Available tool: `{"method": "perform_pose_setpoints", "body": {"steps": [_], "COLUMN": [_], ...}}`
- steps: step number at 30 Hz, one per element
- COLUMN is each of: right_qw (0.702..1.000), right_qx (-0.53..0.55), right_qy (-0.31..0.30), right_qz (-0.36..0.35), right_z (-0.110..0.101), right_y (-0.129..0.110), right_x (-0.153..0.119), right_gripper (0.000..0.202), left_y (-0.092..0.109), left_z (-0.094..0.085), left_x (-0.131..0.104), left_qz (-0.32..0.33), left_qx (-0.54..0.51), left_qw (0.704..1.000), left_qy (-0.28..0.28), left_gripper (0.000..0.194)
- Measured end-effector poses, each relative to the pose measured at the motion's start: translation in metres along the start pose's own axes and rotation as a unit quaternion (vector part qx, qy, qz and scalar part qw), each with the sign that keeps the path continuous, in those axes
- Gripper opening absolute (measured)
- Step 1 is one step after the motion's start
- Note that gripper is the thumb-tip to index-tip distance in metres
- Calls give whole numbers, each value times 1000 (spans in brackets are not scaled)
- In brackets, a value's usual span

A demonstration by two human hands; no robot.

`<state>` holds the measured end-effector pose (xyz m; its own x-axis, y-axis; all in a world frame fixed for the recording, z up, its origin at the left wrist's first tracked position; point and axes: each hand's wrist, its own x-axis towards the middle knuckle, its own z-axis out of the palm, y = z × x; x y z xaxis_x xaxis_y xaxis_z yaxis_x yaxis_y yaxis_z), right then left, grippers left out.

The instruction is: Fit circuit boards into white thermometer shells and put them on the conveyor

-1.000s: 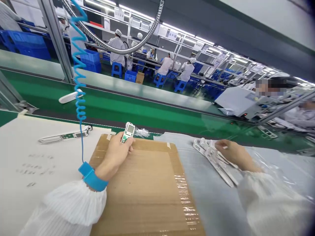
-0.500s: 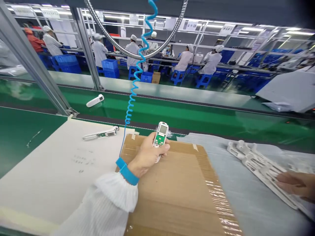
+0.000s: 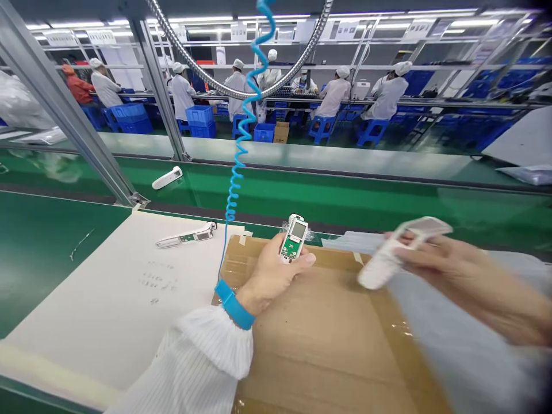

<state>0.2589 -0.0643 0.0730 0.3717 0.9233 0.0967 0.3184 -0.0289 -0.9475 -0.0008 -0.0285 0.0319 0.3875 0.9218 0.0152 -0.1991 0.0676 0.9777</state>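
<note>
Hands (image 3: 276, 270) above cardboard (image 3: 310, 339); people (image 3: 383, 95) sit beyond the green belt (image 3: 276, 190).

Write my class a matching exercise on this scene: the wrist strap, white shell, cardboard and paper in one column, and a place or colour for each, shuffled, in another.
Column 1
1. wrist strap
2. white shell
3. cardboard
4. paper

Column 2
A. white, with marks written on it
B. in the right hand
C. brown, with shiny tape on it
D. blue, around the wrist of the left hand

Right pairs: 1-D, 2-B, 3-C, 4-A
</note>
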Motion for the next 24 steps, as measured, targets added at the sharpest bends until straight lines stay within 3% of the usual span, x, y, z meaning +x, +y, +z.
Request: {"method": "perform_pose_setpoints", "body": {"steps": [2,4,7,12,16,24], "right_qw": [986,962,945,955,950,876], "right_qx": [142,245,260,188,143,215], "right_qy": [-84,-124,-164,-130,-127,-326], "right_qz": [28,-12,-112,-187,-248,-285], "right_z": [46,90,122,98,79,60], "right_y": [-4,-8,-11,-3,-5,-23], "right_x": [0,-6,-22,-36,-40,-45], "right_gripper": [44,62,60,34,25,32], "left_y": [-4,-6,-3,7,8,14], "left_z": [-1,-4,-9,-14,-14,-16], "left_x": [1,3,3,0,-2,-8], "left_qz": [16,35,57,60,49,5], "left_qx": [47,78,92,56,35,12], "left_qw": [999,995,993,996,995,991], "left_qy": [23,51,56,-43,-83,-132], "left_gripper": [47,53,47,49,47,49]}}
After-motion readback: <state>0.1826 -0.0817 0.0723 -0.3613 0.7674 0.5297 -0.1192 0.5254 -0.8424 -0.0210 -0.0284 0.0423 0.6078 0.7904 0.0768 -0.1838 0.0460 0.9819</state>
